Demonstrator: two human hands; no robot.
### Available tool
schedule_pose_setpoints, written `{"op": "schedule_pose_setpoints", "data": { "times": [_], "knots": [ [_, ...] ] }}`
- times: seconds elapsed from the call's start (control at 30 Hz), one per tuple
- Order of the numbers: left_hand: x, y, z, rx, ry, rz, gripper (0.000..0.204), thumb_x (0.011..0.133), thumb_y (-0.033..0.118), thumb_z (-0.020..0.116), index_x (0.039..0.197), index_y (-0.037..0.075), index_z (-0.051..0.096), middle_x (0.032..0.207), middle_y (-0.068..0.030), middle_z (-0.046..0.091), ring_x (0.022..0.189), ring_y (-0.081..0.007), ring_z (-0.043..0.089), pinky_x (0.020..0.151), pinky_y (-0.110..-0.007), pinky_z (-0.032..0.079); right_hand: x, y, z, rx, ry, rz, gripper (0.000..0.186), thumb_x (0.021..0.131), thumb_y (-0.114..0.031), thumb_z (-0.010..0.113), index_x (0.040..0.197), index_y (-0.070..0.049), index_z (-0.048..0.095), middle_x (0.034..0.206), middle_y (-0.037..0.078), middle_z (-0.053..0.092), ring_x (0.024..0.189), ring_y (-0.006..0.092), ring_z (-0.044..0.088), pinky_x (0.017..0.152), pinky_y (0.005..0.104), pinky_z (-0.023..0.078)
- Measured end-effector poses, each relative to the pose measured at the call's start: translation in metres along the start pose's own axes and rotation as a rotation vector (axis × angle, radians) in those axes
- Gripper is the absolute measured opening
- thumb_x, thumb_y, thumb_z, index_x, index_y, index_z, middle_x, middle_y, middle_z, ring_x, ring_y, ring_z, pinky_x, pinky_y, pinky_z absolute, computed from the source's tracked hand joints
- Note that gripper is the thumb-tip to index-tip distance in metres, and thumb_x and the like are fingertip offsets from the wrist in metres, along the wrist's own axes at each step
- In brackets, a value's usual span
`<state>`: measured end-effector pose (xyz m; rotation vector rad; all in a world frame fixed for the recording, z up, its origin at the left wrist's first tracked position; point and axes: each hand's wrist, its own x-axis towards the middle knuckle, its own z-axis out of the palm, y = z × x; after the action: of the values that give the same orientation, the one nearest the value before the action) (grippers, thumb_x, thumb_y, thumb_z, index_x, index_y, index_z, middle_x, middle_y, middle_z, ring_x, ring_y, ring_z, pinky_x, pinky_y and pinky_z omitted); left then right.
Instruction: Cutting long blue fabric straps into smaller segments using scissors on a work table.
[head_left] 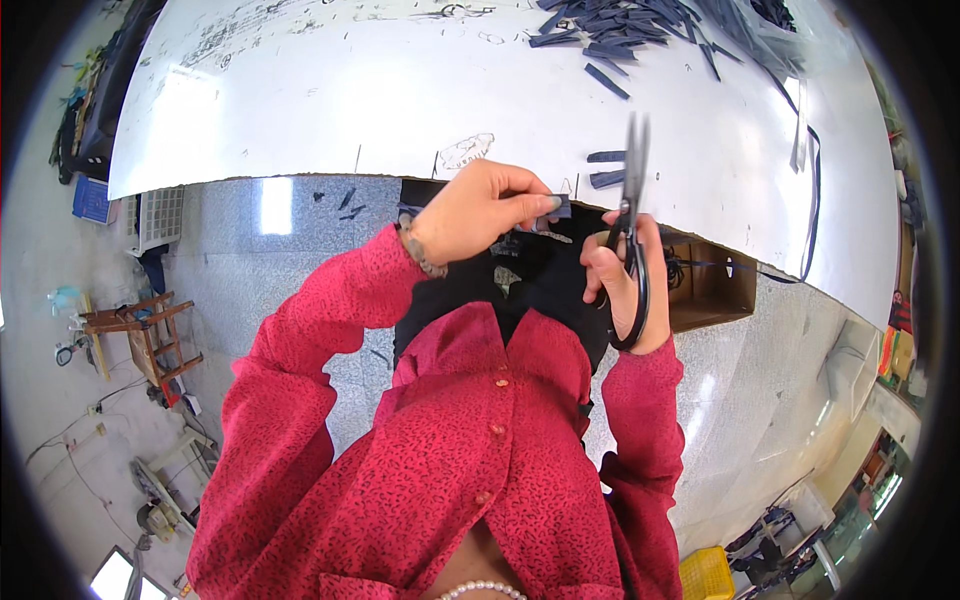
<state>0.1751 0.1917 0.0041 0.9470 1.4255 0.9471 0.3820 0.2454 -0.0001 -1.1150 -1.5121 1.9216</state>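
Note:
My left hand [475, 210] pinches a small dark blue fabric strip [558, 205] between thumb and fingers, just below the near edge of the white table [400, 90]. My right hand [620, 285] grips black scissors [632, 215], blades pointing up toward the table and nearly closed, just right of the strip. Both arms wear red patterned sleeves. Black fabric hangs in my lap below the hands.
A pile of dark blue strips [610, 25] lies at the table's far side, two loose strips [606, 168] near the front edge. An open cardboard box [712, 285] sits under the table at right. A wooden stool [150, 335] stands on the floor at left, a yellow crate [706, 575] at bottom right.

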Motion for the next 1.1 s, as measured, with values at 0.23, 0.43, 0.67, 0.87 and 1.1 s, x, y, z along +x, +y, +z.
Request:
{"op": "schedule_pose_setpoints", "data": {
  "times": [0.23, 0.43, 0.67, 0.87, 1.1],
  "knots": [
    [-0.014, -0.008, 0.021, -0.022, 0.101, 0.092, 0.014, 0.088, 0.012, 0.062, 0.092, -0.001, 0.067, 0.069, -0.0003, 0.060, 0.065, -0.0053, 0.053, 0.059, -0.021, 0.043, 0.002, -0.003, 0.024, 0.136, 0.145, -0.086, 0.047, 0.079, -0.001, 0.070, 0.115, -0.003, 0.040, 0.087, 0.005, 0.058, 0.070, 0.0089, 0.055, 0.055, 0.0207, 0.048],
    [-0.017, -0.015, 0.030, -0.059, 0.107, 0.139, 0.016, 0.090, 0.013, 0.061, 0.095, 0.000, 0.067, 0.071, 0.0027, 0.059, 0.064, -0.0025, 0.049, 0.056, -0.019, 0.040, 0.005, 0.005, 0.025, 0.097, 0.206, -0.082, 0.044, 0.080, 0.004, 0.063, 0.118, -0.003, 0.041, 0.091, 0.008, 0.060, 0.072, 0.0122, 0.060, 0.054, 0.0217, 0.047],
    [-0.019, -0.021, 0.032, -0.083, 0.110, -0.030, 0.019, 0.091, 0.017, 0.061, 0.094, 0.000, 0.067, 0.069, 0.0010, 0.060, 0.063, -0.0035, 0.050, 0.055, -0.021, 0.040, 0.007, 0.014, 0.023, 0.006, 0.174, -0.110, 0.048, 0.076, 0.006, 0.064, 0.117, -0.003, 0.041, 0.090, 0.008, 0.060, 0.073, 0.0119, 0.060, 0.056, 0.0215, 0.048],
    [-0.017, -0.027, 0.038, -0.239, 0.156, -0.026, 0.023, 0.094, 0.021, 0.056, 0.087, 0.001, 0.065, 0.066, 0.0022, 0.056, 0.060, -0.0032, 0.046, 0.052, -0.021, 0.036, 0.009, 0.011, 0.026, -0.019, 0.184, -0.079, 0.047, 0.076, 0.005, 0.064, 0.116, -0.003, 0.041, 0.088, 0.007, 0.060, 0.069, 0.0119, 0.060, 0.056, 0.0216, 0.048],
    [-0.017, -0.034, 0.037, -0.345, 0.108, -0.094, 0.020, 0.096, 0.017, 0.053, 0.093, 0.002, 0.065, 0.067, 0.0022, 0.056, 0.056, -0.0016, 0.040, 0.049, -0.019, 0.033, 0.011, 0.005, 0.027, -0.002, 0.163, -0.024, 0.047, 0.076, 0.006, 0.064, 0.115, 0.000, 0.038, 0.087, 0.008, 0.056, 0.073, 0.0128, 0.057, 0.065, 0.0249, 0.049]
  ]
}}
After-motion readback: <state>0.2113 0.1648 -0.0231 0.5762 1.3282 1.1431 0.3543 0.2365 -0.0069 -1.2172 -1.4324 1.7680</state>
